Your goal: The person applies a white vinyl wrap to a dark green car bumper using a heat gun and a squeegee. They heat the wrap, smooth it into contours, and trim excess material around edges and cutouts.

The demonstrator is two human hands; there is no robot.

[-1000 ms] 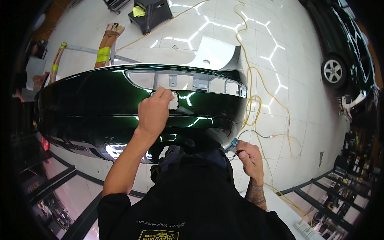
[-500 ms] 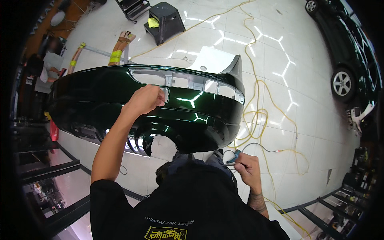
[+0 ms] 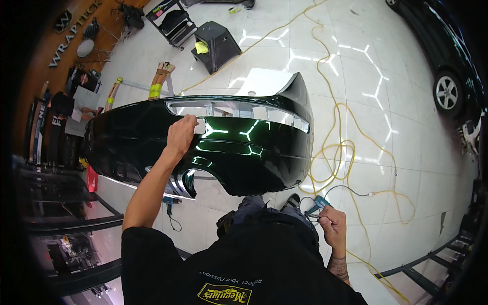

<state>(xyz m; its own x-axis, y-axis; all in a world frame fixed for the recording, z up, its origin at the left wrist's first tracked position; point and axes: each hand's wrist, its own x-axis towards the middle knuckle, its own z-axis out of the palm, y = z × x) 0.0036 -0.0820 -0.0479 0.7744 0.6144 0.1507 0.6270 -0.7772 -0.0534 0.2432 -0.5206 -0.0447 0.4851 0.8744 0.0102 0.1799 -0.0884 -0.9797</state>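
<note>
A glossy dark green car bumper [image 3: 264,160] lies across in front of me, with a long slot along its top and a round cut-out at its near edge. My left hand [image 3: 179,136] is closed at the left edge of a small rectangular opening, fingers hooked over that edge; the fingertips are partly hidden. Low on the right, away from the bumper, my right hand [image 3: 333,226] is closed round a thin silvery tool [image 3: 313,216], its kind unclear. Just past that hand, a teal heat gun [image 3: 319,203] appears to rest on the floor.
Yellow cable [image 3: 333,175] loops over the tiled floor right of the bumper. Another teal tool [image 3: 171,201] lies below its near edge. Taped stand arms [image 3: 156,89], a black box [image 3: 217,48] and a cart [image 3: 173,25] are beyond. A dark car [image 3: 442,61] stands right; another person [image 3: 76,107] is left.
My view has shifted, showing more of the left wall and floor. My left hand has moved slightly left along the opening to its left edge. The right hand still holds the thin tool.
</note>
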